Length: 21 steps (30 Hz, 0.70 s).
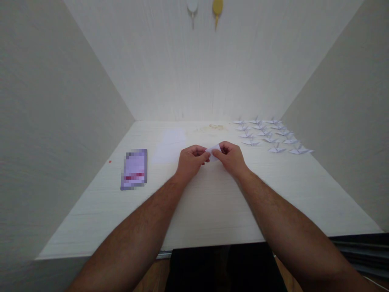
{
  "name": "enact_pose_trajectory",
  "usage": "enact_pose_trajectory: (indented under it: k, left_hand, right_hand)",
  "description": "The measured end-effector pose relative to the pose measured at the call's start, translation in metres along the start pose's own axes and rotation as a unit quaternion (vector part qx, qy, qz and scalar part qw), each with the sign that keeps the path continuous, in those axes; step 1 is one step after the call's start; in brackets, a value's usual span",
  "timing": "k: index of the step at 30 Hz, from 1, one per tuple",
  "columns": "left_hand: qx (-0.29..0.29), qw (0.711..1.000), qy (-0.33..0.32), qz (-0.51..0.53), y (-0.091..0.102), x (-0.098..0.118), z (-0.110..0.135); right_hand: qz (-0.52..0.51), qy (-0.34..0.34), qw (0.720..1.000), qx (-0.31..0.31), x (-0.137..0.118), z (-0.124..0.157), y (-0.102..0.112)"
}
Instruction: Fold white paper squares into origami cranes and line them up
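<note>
My left hand [191,160] and my right hand [231,157] meet over the middle of the white table [212,202]. Both pinch one small folded piece of white paper [214,151] between their fingertips, just above the tabletop. Most of the paper is hidden by my fingers. Several folded white paper cranes [269,135] stand in rows on the table to the right of my right hand, at the back.
A purple pack [134,168] lies flat on the table to the left of my left hand. Loose white sheets [169,147] lie behind it. White walls close in on three sides. Two spoon-like things [205,10] hang on the back wall. A dark object [225,267] sits below the table's front edge.
</note>
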<state>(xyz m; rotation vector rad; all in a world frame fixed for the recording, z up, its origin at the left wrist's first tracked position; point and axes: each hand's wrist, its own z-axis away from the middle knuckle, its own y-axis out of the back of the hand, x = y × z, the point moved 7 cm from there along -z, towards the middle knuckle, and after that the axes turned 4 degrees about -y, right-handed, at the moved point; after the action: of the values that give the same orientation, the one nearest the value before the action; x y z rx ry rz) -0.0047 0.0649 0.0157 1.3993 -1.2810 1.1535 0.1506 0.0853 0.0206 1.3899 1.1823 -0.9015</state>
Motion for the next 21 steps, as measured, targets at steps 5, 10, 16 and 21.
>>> enact_pose_trajectory:
  k: [5,10,16,21]
  left_hand:
    - [-0.002,1.000,0.001,0.007,0.000,0.000,0.000]
    - [0.004,0.999,0.020,0.033,0.002,-0.006,-0.003]
    - [-0.001,0.994,0.055,0.099,-0.001,-0.011,-0.003]
    - [-0.007,0.994,0.060,0.086,-0.002,-0.010,-0.002]
  right_hand:
    - [0.002,0.002,1.000,-0.002,0.000,0.000,-0.001]
    - [-0.034,-0.018,0.999,-0.012,-0.002,0.003,-0.003]
    - [-0.070,-0.023,0.997,-0.009,-0.006,0.005,-0.002]
    - [-0.058,-0.007,0.998,0.006,-0.006,0.004,0.001]
